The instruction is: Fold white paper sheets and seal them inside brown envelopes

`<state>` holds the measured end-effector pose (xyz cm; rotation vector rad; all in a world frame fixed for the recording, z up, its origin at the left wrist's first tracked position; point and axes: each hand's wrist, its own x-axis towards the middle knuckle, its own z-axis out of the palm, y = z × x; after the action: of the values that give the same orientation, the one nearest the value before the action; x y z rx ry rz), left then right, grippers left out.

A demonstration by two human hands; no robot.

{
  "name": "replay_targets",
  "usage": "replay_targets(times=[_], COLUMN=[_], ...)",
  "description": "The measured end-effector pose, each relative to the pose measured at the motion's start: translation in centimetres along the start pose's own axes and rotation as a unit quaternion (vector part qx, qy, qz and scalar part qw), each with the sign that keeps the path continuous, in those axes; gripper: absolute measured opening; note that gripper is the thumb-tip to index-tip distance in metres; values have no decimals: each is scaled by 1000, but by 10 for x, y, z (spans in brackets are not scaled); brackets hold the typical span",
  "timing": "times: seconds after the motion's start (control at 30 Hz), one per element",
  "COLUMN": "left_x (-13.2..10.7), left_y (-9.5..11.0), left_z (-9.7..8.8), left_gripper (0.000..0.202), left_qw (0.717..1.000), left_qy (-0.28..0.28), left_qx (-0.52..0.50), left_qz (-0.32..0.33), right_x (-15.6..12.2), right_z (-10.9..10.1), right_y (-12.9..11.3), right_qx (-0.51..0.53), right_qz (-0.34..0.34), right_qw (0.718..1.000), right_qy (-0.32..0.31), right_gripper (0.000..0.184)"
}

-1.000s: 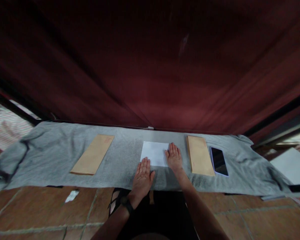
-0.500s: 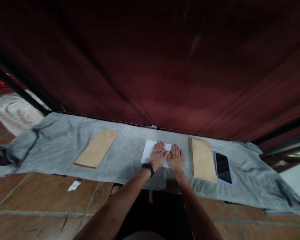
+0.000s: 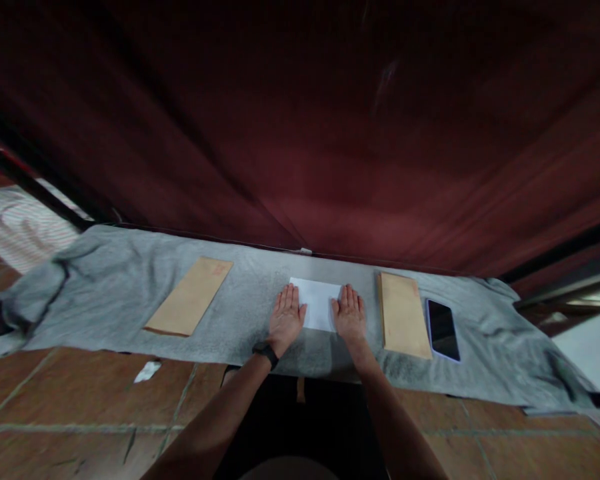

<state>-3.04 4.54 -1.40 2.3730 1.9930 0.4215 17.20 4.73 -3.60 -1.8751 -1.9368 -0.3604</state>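
A white sheet of paper [image 3: 319, 305] lies flat on the grey cloth [image 3: 253, 293] in front of me. My left hand [image 3: 286, 319], with a dark band [image 3: 266, 353] on its wrist, rests palm down over the paper's left edge, fingers stretched out. Over the right edge lies my right hand [image 3: 350, 315], also flat, with its fingers extended. The middle of the sheet shows between the two hands; its side edges are partly hidden under them. Neither hand grips anything.
Brown envelopes lie on both sides, a left one [image 3: 190, 297] and a right stack [image 3: 405, 315]. Beside the stack is a phone [image 3: 443, 330]. A dark red panel [image 3: 330, 187] rises behind the cloth. Crumpled white paper [image 3: 147, 371] sits on the tiled floor [image 3: 80, 393].
My left hand has slid left across the paper from its middle to its left edge, uncovering the centre. My right hand has stayed at the right side. The view has shifted slightly.
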Motion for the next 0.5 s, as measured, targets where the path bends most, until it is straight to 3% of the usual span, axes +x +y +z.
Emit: replay_targets(times=[0.13,0.27,0.4,0.5], left_x=[-9,-8,-8,-9], left_y=[-2,0,0,0], left_z=[-4,-7,-9,-9], left_gripper=[64,63,63,63], left_qw=[1000,1000,1000,1000], left_qy=[-1,-5,-3,-6], left_qx=[4,8,-1,-15], left_qz=[-5,-5,-5,-9], right_x=[4,2,-18,-36], right_z=[-5,-16,-23,-25], right_y=[-2,-25,-60,-69], right_qx=[3,13,65,76], right_qz=[16,33,-29,-47], right_qw=[1000,999,995,994], right_qy=[-20,-31,-72,-69], right_gripper=[58,56,56,55])
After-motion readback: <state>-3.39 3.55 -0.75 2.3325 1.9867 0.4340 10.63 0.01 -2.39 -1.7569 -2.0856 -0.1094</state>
